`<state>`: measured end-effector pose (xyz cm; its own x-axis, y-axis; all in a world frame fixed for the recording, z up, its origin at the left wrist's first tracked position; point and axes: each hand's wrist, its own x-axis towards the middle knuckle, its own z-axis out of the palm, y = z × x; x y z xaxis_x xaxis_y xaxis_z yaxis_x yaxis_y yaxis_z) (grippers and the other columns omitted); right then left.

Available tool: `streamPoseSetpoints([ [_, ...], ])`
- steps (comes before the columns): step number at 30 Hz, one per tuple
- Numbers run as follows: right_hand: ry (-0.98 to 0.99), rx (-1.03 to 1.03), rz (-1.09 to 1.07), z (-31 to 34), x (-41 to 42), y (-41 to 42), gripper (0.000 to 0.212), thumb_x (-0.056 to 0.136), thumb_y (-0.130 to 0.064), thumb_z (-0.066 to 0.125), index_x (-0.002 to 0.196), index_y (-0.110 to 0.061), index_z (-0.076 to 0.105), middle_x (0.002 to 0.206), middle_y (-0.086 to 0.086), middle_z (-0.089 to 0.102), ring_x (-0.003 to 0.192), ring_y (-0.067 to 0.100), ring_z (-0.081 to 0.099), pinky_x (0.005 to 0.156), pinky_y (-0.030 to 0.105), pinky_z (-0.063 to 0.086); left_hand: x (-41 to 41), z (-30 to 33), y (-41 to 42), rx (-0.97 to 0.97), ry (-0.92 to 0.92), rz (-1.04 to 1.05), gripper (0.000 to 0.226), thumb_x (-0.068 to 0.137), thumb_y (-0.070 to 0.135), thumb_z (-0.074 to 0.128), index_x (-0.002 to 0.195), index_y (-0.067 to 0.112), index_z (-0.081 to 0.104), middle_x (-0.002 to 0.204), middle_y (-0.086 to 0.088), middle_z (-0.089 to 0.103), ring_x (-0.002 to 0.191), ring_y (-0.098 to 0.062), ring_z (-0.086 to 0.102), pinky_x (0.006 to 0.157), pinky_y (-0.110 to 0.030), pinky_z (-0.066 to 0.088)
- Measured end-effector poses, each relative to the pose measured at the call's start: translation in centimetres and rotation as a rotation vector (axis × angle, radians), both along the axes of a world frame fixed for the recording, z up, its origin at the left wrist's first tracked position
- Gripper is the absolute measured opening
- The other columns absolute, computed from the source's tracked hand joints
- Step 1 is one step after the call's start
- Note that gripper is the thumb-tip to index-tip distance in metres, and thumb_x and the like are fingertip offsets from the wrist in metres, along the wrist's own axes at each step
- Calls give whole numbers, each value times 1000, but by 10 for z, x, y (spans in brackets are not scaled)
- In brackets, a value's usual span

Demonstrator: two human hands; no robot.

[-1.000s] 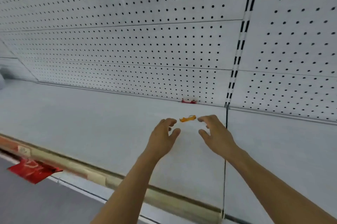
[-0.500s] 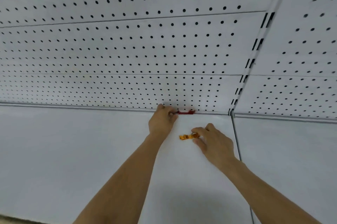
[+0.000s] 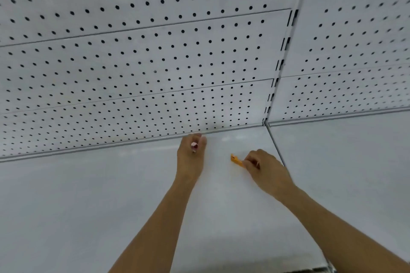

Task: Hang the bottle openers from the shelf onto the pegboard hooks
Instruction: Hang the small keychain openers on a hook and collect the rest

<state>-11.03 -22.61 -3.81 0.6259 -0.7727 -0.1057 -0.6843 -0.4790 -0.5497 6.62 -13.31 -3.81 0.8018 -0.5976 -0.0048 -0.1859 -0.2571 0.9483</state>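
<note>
Both openers have just come off the shelf (image 3: 111,195): the left hand (image 3: 192,152) has curled round the red opener (image 3: 194,145), while the right hand (image 3: 265,165) pinches the orange opener (image 3: 236,160). I see no hooks on the pegboard (image 3: 155,50) yet, so hanging comes next.

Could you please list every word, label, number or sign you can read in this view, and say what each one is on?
No text can be read anywhere in this view.
Orange bottle opener, pinched in the right hand: small dark marks near its end, too blurred to read.
Red bottle opener, held in the left hand: mostly hidden, no lettering visible.
Pegboard and shelf: plain white, no labels or signs.
</note>
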Motion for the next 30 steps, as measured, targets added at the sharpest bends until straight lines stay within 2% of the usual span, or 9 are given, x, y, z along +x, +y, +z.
streamPoseSetpoints([
  [4, -262, 201, -178, 17, -30, 17, 19, 89, -20, 61, 74, -8, 63, 66, 1, 60, 56, 10, 54, 58, 23, 44, -34, 36, 11, -77, 185, -115, 16, 96, 16, 45, 83, 8, 49, 79, 3, 73, 70, -14, 63, 61, -24, 41],
  [6, -379, 288, -249, 29, -49, 24, 18, 88, -17, 63, 74, -6, 66, 57, -1, 56, 45, 4, 49, 51, 20, 38, -57, 47, 10, -65, 239, -211, 15, 96, 15, 41, 84, 9, 45, 67, -2, 64, 60, -23, 55, 53, -25, 39],
  [9, -510, 355, -312, 46, -80, 29, 15, 88, -14, 64, 74, -8, 68, 53, -7, 53, 42, 3, 46, 47, 18, 36, -92, 55, 2, 31, 236, -342, 18, 96, 22, 47, 81, 14, 41, 68, -2, 46, 53, -15, 37, 52, -26, 34],
  [13, -617, 267, -343, 70, -133, 27, 14, 87, -12, 65, 74, -8, 70, 50, -10, 55, 48, 6, 46, 45, 14, 36, -139, 65, -14, 51, 100, -513, 12, 91, 30, 62, 97, 24, 54, 68, -1, 47, 58, -16, 40, 55, -27, 35],
  [17, -673, 163, -381, 84, -203, 20, 12, 85, -12, 68, 74, -10, 72, 53, -12, 56, 53, 8, 47, 48, 16, 37, -205, 84, -30, 4, -36, -620, 19, 92, 42, 59, 106, 32, 66, 91, 8, 69, 89, -6, 63, 72, -20, 44],
  [19, -672, 115, -393, 90, -242, 17, 11, 85, -13, 69, 74, -12, 72, 56, -15, 58, 56, 9, 48, 53, 19, 38, -245, 95, -35, 10, 8, -668, 24, 94, 45, 54, 98, 29, 72, 92, 11, 73, 74, 4, 62, 65, -22, 42],
  [22, -682, 56, -411, 98, -309, 14, 12, 87, -13, 67, 75, -11, 72, 55, -14, 57, 57, 10, 47, 55, 22, 38, -314, 108, -40, 53, 102, -766, 25, 94, 39, 55, 92, 23, 74, 85, 6, 76, 39, -1, 41, 45, -21, 30],
  [27, -864, 72, -530, 109, -425, 9, 12, 90, -9, 62, 80, -3, 67, 56, -2, 53, 48, 13, 48, 44, 20, 38, -435, 116, -49, 44, 113, -843, 13, 90, 22, 62, 90, 17, 73, 82, 4, 76, 38, 0, 41, 42, -18, 28],
  [30, -902, 70, -553, 113, -486, 7, 12, 89, -11, 64, 79, -5, 67, 54, -3, 55, 49, 14, 49, 44, 23, 39, -502, 119, -56, 31, 68, -885, 13, 90, 23, 62, 89, 19, 75, 65, 16, 68, 40, 3, 45, 45, -16, 32],
])
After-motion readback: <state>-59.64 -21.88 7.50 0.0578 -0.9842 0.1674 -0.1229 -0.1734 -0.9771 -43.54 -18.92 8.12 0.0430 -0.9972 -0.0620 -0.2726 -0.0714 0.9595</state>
